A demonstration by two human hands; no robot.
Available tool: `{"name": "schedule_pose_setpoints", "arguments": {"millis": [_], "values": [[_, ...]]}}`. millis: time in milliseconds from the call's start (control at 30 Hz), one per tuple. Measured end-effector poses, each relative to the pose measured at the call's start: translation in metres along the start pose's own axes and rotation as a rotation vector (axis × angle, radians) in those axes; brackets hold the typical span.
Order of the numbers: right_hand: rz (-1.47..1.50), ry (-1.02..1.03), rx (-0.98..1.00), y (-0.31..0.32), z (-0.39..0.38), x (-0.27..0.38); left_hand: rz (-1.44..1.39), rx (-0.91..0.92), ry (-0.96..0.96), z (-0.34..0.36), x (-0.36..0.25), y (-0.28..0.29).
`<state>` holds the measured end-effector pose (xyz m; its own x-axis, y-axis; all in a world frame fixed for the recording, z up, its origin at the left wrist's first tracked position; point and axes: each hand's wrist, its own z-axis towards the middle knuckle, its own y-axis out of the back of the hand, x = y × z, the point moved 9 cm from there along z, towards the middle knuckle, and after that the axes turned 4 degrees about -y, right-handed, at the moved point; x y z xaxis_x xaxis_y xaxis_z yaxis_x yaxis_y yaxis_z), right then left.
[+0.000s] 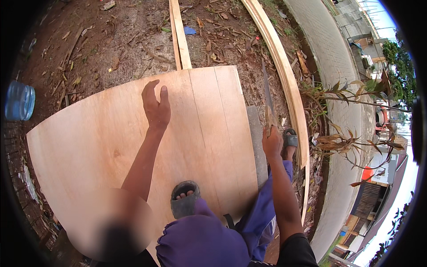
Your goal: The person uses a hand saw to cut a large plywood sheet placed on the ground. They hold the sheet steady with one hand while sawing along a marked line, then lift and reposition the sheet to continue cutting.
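A large sheet of plywood (102, 133) lies in front of me, with two dark lines drawn along its right part. My left hand (156, 107) is over the sheet near its far edge, fingers curved and thumb apart, holding nothing; whether it touches the wood I cannot tell. To the right of the sheet, my right hand (272, 140) grips a handsaw (267, 91) by its handle. The blade points away from me and stands apart from the plywood's edge. My sandalled foot (183, 200) rests on the sheet. A blurred patch hides its near left part.
Long timber strips (284, 75) lie along the right, and a narrower pair (179, 35) runs beyond the far edge. A grey slab (257, 138) shows beside the sheet. My other foot (290, 139) is by the timber. A blue plastic bottle (20, 101) stands left; a low wall (329, 53) bounds the right.
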<state>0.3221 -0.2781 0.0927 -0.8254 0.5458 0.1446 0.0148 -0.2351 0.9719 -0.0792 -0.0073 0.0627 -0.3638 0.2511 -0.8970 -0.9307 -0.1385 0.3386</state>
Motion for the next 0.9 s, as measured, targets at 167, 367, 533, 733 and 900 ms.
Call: {"name": "schedule_pose_setpoints", "arguments": {"millis": [167,367,533,733,900], "values": [[-0.33,0.123,0.084,0.018,0.034,-0.052,0.03,0.082,0.124,-0.125,0.009,0.081],[-0.277,0.232,0.083,0.028,0.058,0.017,0.28,0.167,0.134,-0.189,0.039,0.205],[-0.256,0.134,0.095,0.017,0.079,-0.016,0.388,0.231,0.195,-0.197,0.046,0.201],[-0.259,0.225,0.036,-0.068,0.097,-0.015,0.5,0.364,0.213,-0.195,0.017,0.174],[-0.341,0.087,0.3,-0.125,0.059,-0.094,0.753,0.683,0.283,-0.193,0.004,0.101]]}}
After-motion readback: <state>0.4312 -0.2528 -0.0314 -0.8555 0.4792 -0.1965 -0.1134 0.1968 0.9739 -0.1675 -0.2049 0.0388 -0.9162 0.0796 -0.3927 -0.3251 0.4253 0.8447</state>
